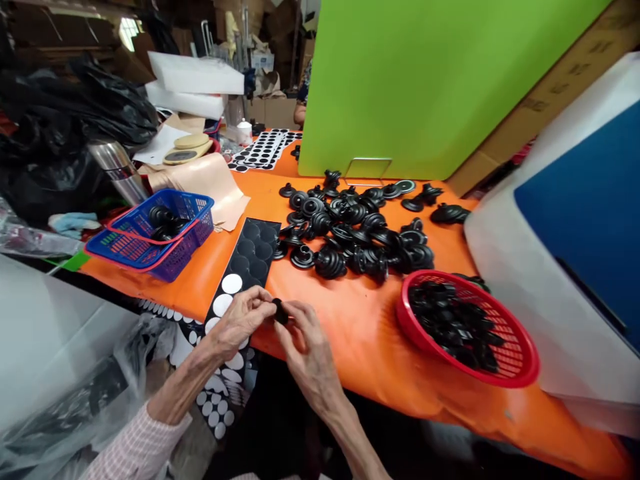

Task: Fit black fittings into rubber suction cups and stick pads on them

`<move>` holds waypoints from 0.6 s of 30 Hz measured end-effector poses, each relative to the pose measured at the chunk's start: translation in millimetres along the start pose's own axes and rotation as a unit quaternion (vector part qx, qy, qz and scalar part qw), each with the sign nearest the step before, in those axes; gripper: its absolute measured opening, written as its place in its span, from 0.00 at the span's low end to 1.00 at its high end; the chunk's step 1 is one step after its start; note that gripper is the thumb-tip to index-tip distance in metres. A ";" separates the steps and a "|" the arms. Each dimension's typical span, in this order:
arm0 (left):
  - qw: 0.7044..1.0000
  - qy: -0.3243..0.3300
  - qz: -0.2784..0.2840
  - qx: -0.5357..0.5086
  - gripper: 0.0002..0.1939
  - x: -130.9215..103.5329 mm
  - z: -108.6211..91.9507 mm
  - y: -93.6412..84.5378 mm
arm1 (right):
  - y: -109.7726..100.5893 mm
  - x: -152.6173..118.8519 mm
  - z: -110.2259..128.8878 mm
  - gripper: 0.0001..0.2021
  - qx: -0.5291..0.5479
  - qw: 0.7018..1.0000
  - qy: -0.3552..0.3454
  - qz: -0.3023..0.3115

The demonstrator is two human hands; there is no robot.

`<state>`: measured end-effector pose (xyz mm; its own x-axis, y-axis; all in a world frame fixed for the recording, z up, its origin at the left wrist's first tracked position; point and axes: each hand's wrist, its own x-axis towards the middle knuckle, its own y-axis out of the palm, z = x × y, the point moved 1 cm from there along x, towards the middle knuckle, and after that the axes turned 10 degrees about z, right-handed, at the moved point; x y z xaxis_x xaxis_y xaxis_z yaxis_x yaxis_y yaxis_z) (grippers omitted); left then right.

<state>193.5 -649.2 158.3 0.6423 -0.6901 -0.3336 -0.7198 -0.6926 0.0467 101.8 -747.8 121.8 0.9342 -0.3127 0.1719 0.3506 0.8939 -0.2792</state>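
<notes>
A small black round piece (281, 312) is held between both hands, just above the front edge of the orange table. The thumb and fingertips of my left hand (243, 321) pinch its left edge. From the other side, my right hand (311, 352) grips it between thumb and fingers. Its details are too small to make out. Beside my left hand lies a sheet of black round stickers (253, 250), with white circles along its nearer part. Beyond my hands, black ribbed round parts (345, 217) lie in a loose pile.
A red basket (407, 320) of small black parts stands at right. To the left is a blue basket (173, 263) with a few black parts. A green board (390, 87) rises behind the pile. A steel flask (117, 170) and white foam blocks (195, 73) are farther left.
</notes>
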 end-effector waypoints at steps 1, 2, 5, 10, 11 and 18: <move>1.000 0.001 0.015 -0.017 0.10 3.8 -1.6 9.3 | -8.2 -3.5 -1.2 0.16 0.051 0.998 0.030 -0.007; 0.999 0.004 0.033 -0.032 0.10 8.2 -3.9 18.4 | -16.2 -6.1 -2.3 0.17 0.104 0.993 0.061 -0.012; 0.995 0.020 0.084 -0.045 0.10 24.7 -13.2 43.6 | -36.0 -10.5 -3.8 0.17 0.234 0.965 0.114 -0.036; 0.988 0.033 0.147 -0.027 0.09 50.4 -22.8 77.3 | -55.1 -14.3 -12.4 0.17 0.313 0.928 0.119 -0.164; 0.987 0.033 0.156 -0.024 0.09 53.6 -22.6 82.4 | -58.1 -15.1 -15.2 0.17 0.311 0.925 0.118 -0.181; 0.981 0.028 0.140 0.129 0.07 59.8 -32.8 96.5 | -73.0 -14.0 -19.6 0.16 0.240 0.925 0.132 -0.264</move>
<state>171.1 -764.2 173.7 0.4176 -0.8617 -0.2883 -0.9085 -0.4021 -0.1141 64.4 -815.0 121.2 0.6468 -0.7574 -0.0891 0.7519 0.6138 0.2407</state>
